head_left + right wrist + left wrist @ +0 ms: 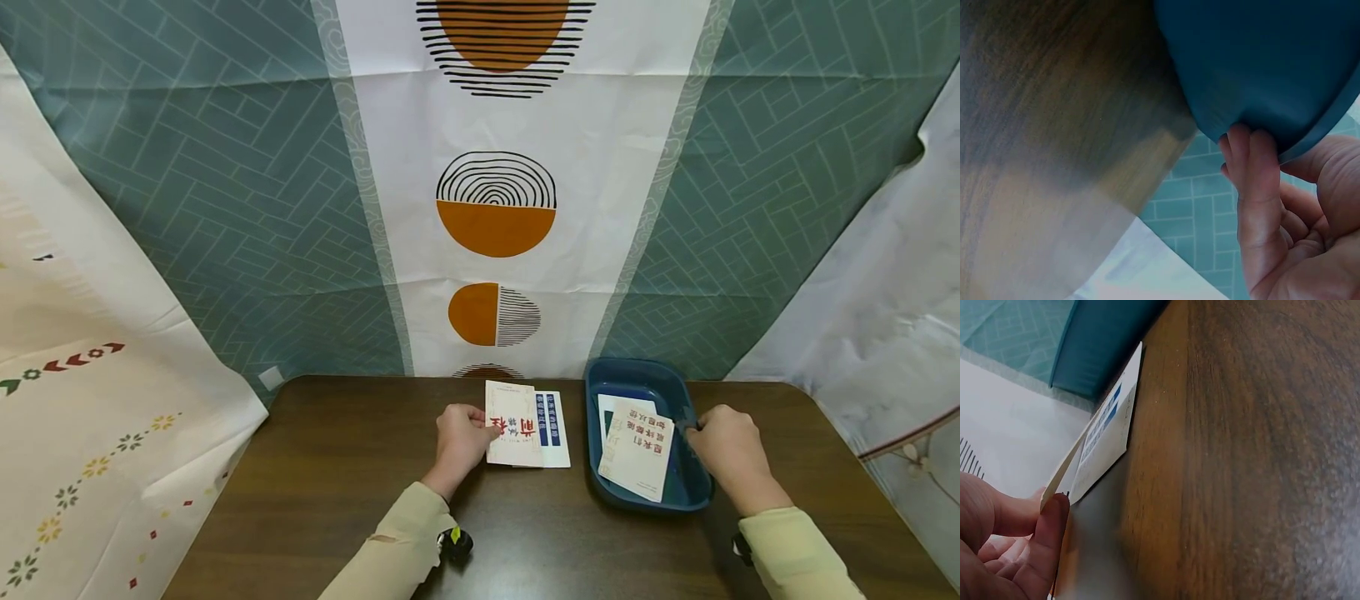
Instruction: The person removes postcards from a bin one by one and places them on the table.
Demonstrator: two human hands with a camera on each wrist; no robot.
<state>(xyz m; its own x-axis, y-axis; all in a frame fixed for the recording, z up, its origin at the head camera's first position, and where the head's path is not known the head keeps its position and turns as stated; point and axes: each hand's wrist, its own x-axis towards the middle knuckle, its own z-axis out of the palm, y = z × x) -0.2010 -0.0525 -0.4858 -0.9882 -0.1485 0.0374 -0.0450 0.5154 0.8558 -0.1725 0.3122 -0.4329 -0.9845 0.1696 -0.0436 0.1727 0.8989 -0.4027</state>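
Our left hand [459, 437] has got a cream card [513, 454] pinched thumb-to-finger, plus our right hand [729, 450] grips the blue bin [636, 375] rim.

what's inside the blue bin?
In the blue bin, a printed cream card lies over a white-edged card. The upper card hides most of the lower one; whether anything else lies beneath them can't be seen.

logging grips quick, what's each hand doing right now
Left hand: closed, pinching the cream card with red characters.
Right hand: closed, gripping the dark blue bin by its rim.
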